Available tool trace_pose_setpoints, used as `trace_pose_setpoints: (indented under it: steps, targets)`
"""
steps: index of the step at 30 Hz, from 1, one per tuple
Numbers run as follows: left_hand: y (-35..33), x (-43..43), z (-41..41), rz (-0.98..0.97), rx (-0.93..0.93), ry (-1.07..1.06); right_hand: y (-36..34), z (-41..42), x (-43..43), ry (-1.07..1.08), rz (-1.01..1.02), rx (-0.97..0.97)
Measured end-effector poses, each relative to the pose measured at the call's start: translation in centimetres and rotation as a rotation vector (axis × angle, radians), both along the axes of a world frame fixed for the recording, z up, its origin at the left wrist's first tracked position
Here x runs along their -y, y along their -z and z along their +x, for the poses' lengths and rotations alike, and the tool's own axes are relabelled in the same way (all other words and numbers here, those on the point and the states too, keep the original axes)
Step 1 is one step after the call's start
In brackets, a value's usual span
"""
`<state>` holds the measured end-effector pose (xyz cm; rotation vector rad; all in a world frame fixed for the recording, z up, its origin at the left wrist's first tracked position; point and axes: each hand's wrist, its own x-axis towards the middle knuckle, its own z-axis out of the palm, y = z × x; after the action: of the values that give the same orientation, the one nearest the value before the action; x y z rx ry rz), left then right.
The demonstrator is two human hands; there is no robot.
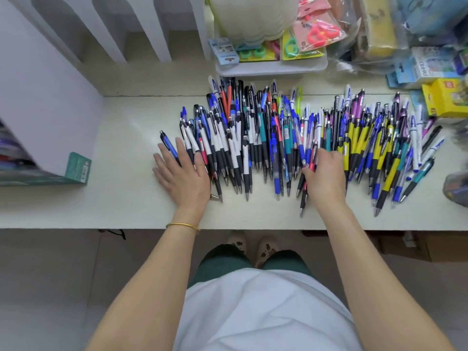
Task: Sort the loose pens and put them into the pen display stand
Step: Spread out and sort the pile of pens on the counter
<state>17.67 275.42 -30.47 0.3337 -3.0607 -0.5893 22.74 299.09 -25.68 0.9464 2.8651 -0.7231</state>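
Currently, loose pens (291, 138) spread in wide pile across white table (114, 198). Left hand (181, 173) flat, fingers straight, resting on pile's left edge. Right hand (325, 176) curled, gripping few pens mid-pile. Display stand (50, 110) far left, apart.

Bare forearms; thin gold bangle (182, 225); white top (263, 312); dark green trousers (220, 262); patterned slippers (266, 245).

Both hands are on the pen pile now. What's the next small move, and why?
Probably lift the right hand straight up to draw its few pens out of the pile. Its fingers are curled round a red pen and its neighbours mid-pile, while the left hand lies flat on the white-and-black pens, steadying them. What looks like the display stand sits at far left.
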Motion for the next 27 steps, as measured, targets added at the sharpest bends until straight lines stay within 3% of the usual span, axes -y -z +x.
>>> trace_pose_setpoints:
  steps: [6,11,18,23,27]
  targets:
    - [-0.6,1.2,-1.7,0.181,-0.091,0.123,-1.2,-0.1,0.4,-0.035,0.142,0.047]
    - [-0.7,2.6,-3.2,0.304,-0.13,0.287,-1.0,-0.6,2.5,-0.103,0.25,-0.137]
    - [-0.2,3.7,-6.0,0.404,-0.152,0.446,-0.3,-2.1,10.2,-0.098,0.135,-0.419]
    - [-0.6,5.1,-8.3,0.573,-0.204,0.504,1.3,-2.8,15.8,0.209,0.01,-0.518]
    - [-0.2,7.9,-13.0,0.437,-0.179,0.599,3.0,-2.1,20.5,0.557,-0.012,-0.572]
